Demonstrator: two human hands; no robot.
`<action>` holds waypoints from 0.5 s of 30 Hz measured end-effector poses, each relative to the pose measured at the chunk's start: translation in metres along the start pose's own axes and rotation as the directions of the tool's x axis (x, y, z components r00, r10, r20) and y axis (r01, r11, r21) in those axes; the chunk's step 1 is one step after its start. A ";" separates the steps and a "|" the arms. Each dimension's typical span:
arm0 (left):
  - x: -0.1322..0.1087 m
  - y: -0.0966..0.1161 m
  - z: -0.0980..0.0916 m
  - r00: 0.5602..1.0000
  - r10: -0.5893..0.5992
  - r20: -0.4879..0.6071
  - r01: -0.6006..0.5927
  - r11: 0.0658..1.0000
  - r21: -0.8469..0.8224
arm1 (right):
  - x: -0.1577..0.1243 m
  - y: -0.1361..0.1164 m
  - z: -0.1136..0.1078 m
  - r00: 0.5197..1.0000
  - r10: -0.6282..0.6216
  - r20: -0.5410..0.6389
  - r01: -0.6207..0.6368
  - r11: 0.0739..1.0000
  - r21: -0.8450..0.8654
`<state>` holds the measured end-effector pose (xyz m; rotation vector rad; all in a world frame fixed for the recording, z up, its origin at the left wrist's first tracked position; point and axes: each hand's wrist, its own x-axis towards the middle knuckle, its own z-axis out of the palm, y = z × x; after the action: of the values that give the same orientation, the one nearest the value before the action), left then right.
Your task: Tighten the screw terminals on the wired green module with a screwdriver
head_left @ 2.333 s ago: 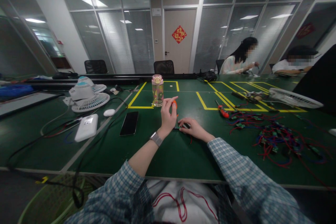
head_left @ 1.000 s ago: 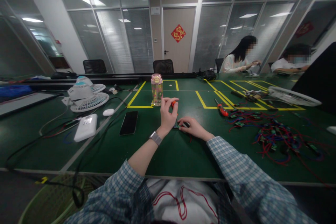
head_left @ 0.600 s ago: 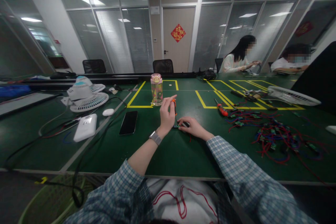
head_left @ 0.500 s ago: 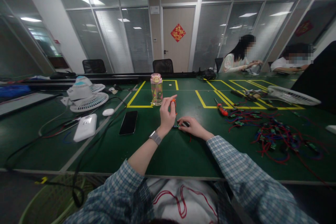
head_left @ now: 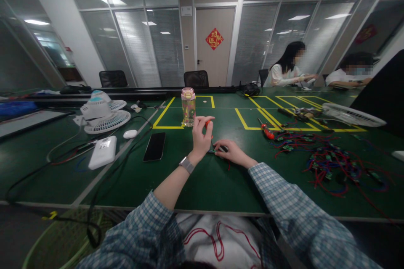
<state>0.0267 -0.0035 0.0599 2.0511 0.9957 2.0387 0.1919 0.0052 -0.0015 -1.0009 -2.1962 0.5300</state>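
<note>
My left hand (head_left: 200, 139) is closed around the handle of a screwdriver (head_left: 207, 124). Orange-red shows between the fingers, and the shaft points down. Under its tip lies a small green circuit board (head_left: 211, 151) on the green table. The fingers of my right hand (head_left: 233, 153) press on the board's right side, holding it against the tabletop. A bit of red wire (head_left: 229, 167) shows below that hand. My palm and fingers hide part of the handle and part of the board.
A pink-lidded bottle (head_left: 188, 108) stands just beyond my left hand. To the left lie a black phone (head_left: 154, 147), a white power bank (head_left: 102, 153) and white fans (head_left: 107, 122). Rightward are another red screwdriver (head_left: 267, 132) and a heap of wired boards (head_left: 331, 164). Two people sit across at the right.
My left fingers have shifted slightly around the screwdriver handle, with the index finger reaching a little further right. My right hand and the board stay in place. A person across has moved their hands.
</note>
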 end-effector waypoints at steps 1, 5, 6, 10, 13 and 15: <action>0.000 0.000 0.000 1.000 -0.004 0.009 0.004 1.000 -0.011 | 0.000 0.000 0.000 1.000 -0.003 -0.001 0.003 1.000 0.000; 0.000 -0.002 0.001 1.000 -0.011 0.016 0.012 0.998 -0.055 | 0.000 0.001 0.000 1.000 -0.009 -0.002 0.009 1.000 -0.003; 0.000 -0.003 0.001 1.000 -0.010 0.012 0.011 0.998 -0.059 | 0.000 0.001 0.000 1.000 -0.011 0.000 0.011 1.000 -0.003; 0.000 -0.002 0.000 1.000 0.000 0.010 0.000 1.000 -0.030 | 0.000 0.002 0.000 1.000 -0.017 -0.003 0.017 1.000 -0.012; 0.000 0.000 0.000 1.000 0.001 -0.008 -0.001 1.000 0.022 | 0.000 0.000 0.000 1.000 -0.018 -0.002 0.018 0.999 -0.029; 0.001 0.001 0.000 0.999 0.000 -0.036 0.002 0.998 0.058 | -0.001 -0.002 -0.001 1.000 -0.018 0.000 0.018 0.999 -0.044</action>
<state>0.0267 -0.0038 0.0609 2.0482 1.0734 2.0775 0.1918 0.0037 -0.0004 -1.0029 -2.2234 0.4744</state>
